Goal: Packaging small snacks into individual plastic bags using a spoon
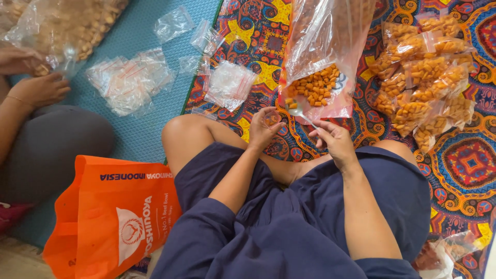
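A person is sitting cross-legged on a patterned mat [465, 160]. The left hand [264, 129] is pinching a small clear bag [273, 119]; the right hand [333, 140] is gripping a spoon [301, 111] reaching into a big snack bag [320, 62]. Filled packets [423, 77] are lying nearby.

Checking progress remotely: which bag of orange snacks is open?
The large clear bag lying just beyond both hands, snacks at its mouth. The small packets piled to its right are filled and look closed.
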